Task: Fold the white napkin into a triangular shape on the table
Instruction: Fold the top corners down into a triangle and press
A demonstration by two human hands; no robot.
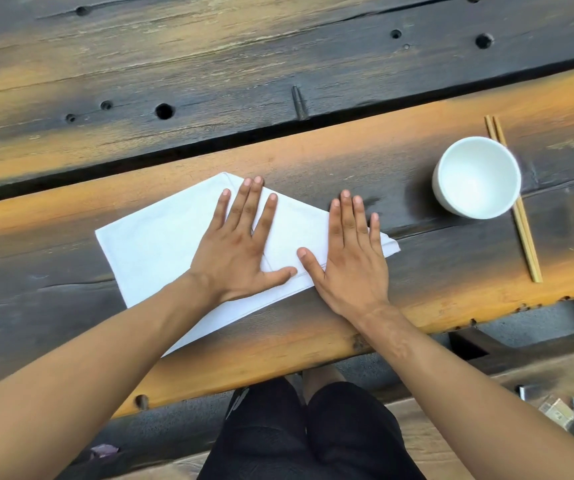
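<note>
The white napkin lies flat on the dark wooden table, near its front edge. Its right part is folded over into a slanted flap that ends in a point at the right. My left hand rests palm down on the middle of the napkin, fingers spread. My right hand lies flat beside it, fingers apart, covering the napkin's right end and partly the bare wood. Both thumbs nearly touch over the fold. My left forearm hides the napkin's lower corner.
A white cup stands to the right of the napkin. A pair of wooden chopsticks lies behind and beside it. A gap between planks runs across the table behind the napkin. A bench and my legs show below the table edge.
</note>
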